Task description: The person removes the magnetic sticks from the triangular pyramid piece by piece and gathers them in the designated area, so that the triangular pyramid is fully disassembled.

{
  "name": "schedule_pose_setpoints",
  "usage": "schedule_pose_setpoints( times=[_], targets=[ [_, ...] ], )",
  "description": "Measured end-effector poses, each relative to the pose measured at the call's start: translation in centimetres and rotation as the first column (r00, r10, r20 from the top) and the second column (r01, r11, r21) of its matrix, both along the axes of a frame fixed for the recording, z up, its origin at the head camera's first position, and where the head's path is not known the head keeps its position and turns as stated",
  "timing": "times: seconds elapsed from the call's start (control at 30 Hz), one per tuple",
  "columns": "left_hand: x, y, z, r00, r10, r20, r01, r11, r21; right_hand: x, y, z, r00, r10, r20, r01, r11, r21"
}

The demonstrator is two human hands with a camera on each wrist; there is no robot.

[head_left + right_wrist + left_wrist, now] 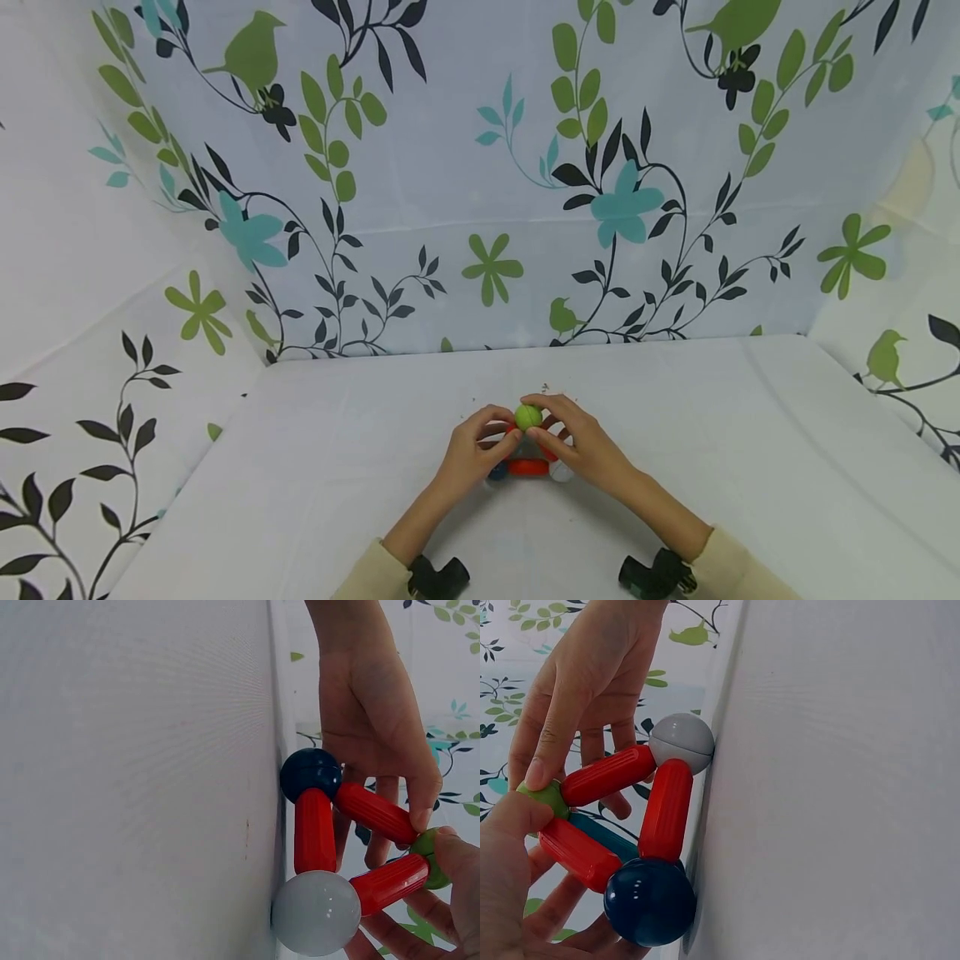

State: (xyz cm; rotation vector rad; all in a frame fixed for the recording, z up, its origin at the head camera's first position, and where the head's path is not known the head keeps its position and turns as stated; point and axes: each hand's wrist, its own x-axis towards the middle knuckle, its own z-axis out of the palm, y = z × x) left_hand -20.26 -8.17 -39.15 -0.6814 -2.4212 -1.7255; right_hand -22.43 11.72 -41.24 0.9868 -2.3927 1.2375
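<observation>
A frame of smooth balls and ribbed rods stands on the white table. Its green ball is on top, and both hands pinch it between thumb and fingertips: the left hand from one side, the right hand from the other. Two red rods slope down from the green ball, one to a dark blue ball, one to a light grey ball. Another red rod joins those lower balls along the table. Behind, a teal rod is partly hidden.
The white table spreads around the hands. A cloth wall with leaves and birds rises behind it, and similar printed cloth hangs at both sides. Dark devices are worn at the wrists.
</observation>
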Motion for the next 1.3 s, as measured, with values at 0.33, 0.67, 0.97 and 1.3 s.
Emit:
schedule_pose_setpoints(
  times=[0.33,0.67,0.97,1.3],
  targets=[
    [-0.7,-1.0,0.0,0.998,0.058,0.032,-0.058,0.998,-0.008,0.1,-0.1,0.0,1.0,-0.01,0.023,0.01,1.0,0.003],
    [-2.0,-3.3,-0.4,0.999,0.005,-0.053,-0.008,0.998,-0.064,0.2,0.0,0.3,0.999,-0.019,0.034,0.019,1.0,0.014],
    [-4.4,-5.5,-3.5,0.999,-0.017,-0.032,0.016,0.999,-0.043,0.1,0.0,0.3,0.999,-0.016,0.04,0.015,1.0,0.013],
    [-5.4,-7.8,-4.5,0.985,-0.149,0.089,0.16,0.977,-0.138,0.2,0.1,0.4,0.999,-0.004,0.042,0.004,1.0,0.007]
  ],
)
